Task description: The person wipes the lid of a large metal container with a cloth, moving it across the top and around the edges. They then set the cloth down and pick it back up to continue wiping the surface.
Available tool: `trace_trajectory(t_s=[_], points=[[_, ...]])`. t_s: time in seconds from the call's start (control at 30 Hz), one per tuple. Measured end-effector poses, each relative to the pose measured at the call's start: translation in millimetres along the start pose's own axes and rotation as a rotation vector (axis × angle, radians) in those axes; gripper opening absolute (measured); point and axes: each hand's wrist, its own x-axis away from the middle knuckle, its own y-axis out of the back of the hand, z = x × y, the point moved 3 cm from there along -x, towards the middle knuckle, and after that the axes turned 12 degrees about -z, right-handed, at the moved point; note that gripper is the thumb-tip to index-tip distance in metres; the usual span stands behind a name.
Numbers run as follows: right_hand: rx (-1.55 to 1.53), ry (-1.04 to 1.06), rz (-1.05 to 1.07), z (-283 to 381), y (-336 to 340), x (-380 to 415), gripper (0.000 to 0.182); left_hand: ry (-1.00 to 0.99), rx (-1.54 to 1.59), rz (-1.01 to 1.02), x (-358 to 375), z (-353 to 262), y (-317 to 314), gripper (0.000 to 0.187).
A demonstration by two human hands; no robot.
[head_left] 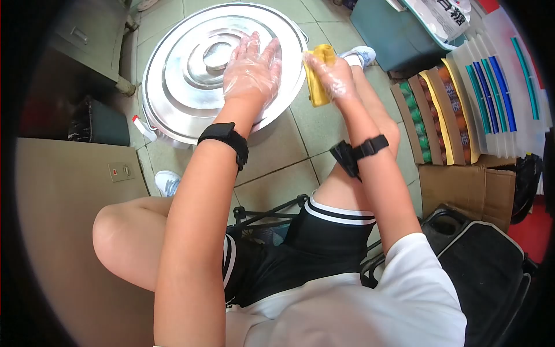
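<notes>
A large round metal pot with a shiny stepped lid [185, 92] stands on the floor in front of me. My left hand [252, 72], in a clear plastic glove, lies flat on the right part of the lid with its fingers spread, beside the lid's round central knob [218, 56]. Just off the lid's right edge, my right hand [335, 75], also in a clear glove, grips a folded yellow cloth [317, 87]. Black straps circle both wrists. At the pot's lower left a side handle with a red tip [144, 128] shows.
Grey cabinets [75, 191] line the left side. On the right are a teal plastic bin [387, 34], boxes of packed goods [433, 115], clear plastic containers [497, 92] and a cardboard box [462, 188]. A black bag [485, 272] lies lower right. Tiled floor [277, 141] surrounds the pot.
</notes>
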Motion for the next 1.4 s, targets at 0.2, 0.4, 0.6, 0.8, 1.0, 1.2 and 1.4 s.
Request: trace_trajectory(t_s=[0.2,0.4,0.6,0.8,1.0,1.2,1.4], points=[[-0.188,-0.049,0.014,-2.5,-4.7,24.1,0.041,0.029,0.008,-0.027,-0.8,-0.7,-4.0,0.052],[-0.304,-0.161,0.162,15.4,-5.1,96.2,0.031,0.034,0.004,-0.023,-2.6,-1.2,-4.8,0.053],[-0.513,-0.429,0.116,28.5,5.5,94.1,0.041,0.040,0.006,-0.045,-2.5,-2.3,-4.4,0.053],[-0.531,-0.263,0.067,31.2,-0.7,87.2,0.037,0.040,0.003,-0.063,-2.7,-1.1,-7.3,0.054],[-0.486,-0.411,0.082,37.7,3.0,90.1,0.033,0.051,0.028,-0.078,0.0,-1.1,-7.3,0.054],[-0.456,-0.346,0.070,27.5,-6.1,104.8,0.032,0.076,0.062,-0.070,-0.5,-1.9,-5.9,0.053],[-0.261,-0.256,0.099,24.3,1.4,76.3,0.039,0.062,0.058,-0.068,-2.5,-0.3,-9.4,0.053]])
